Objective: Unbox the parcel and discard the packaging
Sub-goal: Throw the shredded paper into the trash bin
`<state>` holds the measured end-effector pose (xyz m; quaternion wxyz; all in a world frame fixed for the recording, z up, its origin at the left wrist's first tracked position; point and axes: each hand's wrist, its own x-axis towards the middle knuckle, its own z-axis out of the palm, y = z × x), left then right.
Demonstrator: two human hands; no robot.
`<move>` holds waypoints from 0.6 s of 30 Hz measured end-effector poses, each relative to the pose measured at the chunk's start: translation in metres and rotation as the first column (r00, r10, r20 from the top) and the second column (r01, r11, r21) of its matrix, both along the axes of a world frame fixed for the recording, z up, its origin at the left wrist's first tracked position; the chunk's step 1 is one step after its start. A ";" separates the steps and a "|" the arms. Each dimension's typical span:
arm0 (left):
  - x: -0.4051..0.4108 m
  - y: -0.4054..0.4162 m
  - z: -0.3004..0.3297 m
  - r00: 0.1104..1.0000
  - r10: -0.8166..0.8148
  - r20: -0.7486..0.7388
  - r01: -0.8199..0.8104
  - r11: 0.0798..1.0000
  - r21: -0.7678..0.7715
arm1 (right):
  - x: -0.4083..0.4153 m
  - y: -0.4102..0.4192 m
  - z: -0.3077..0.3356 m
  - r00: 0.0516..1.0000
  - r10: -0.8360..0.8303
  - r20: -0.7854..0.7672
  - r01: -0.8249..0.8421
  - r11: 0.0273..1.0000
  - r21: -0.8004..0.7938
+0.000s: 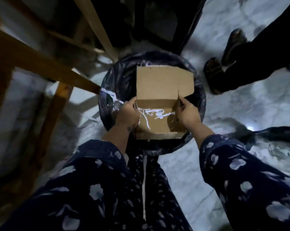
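The left hand (130, 112) and right hand (186, 114) are gripping the open cardboard box (162, 100) above the bin (117, 80), hiding its depths; blur is smearing the paper shreds (151, 114).

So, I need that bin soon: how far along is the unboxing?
Nearly done. Done: the cardboard box is open, with only white paper shreds showing inside. In hand: the left hand and right hand each keep a grip on a side wall, holding it over the black-lined bin. Left: dropping the box and shreds in; a few shreds cling to the bin's rim.
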<state>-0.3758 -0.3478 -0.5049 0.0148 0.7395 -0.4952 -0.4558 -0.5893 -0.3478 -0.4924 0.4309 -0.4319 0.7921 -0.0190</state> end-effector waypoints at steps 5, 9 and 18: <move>-0.010 0.003 -0.041 0.998 -0.058 -0.015 0.060 0.981 0.186 | 0.004 0.005 -0.045 0.999 0.036 0.021 -0.037 0.997 0.067; -0.007 0.014 -0.038 0.990 -0.140 -0.029 0.143 0.970 0.199 | 0.014 0.008 -0.032 0.998 0.050 0.030 -0.053 0.993 0.104; 0.006 -0.016 0.104 0.993 0.039 -0.114 -0.036 0.999 0.028 | 0.042 -0.034 0.095 0.979 0.191 0.064 -0.190 0.981 -0.035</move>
